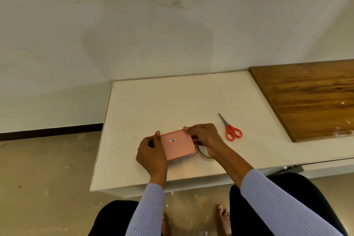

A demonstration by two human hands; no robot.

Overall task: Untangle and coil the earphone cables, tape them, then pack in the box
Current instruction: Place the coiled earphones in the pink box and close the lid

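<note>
A white tabletop point(153, 101) is seen from above, set against a pale wall, with a brown wooden board point(310, 97) lying on its far right part. Two forearms in ribbed, light blue sleeves point(277, 203) are stretched over the near edge of the tabletop.

A pink box point(177, 144) with rounded corners rests on the near middle of the tabletop, its lid on and a small red-bordered label point(172, 140) stuck to the top. The box is held from both sides. The left hand point(151, 151) is wrapped round the left end of the box, the thumb laid on the lid edge, so that grip is closed on the box. The right hand point(205, 137) is curled over the far right corner, fingertips pressed on the lid rim, so that grip is also closed on the box.

A dark loop, a tape roll point(203, 152) as far as can be told, is partly hidden under the right wrist, just beside the right end of the box. Red-handled scissors point(230, 128) lie closed to the right of the hands, blades pointed away.
</note>
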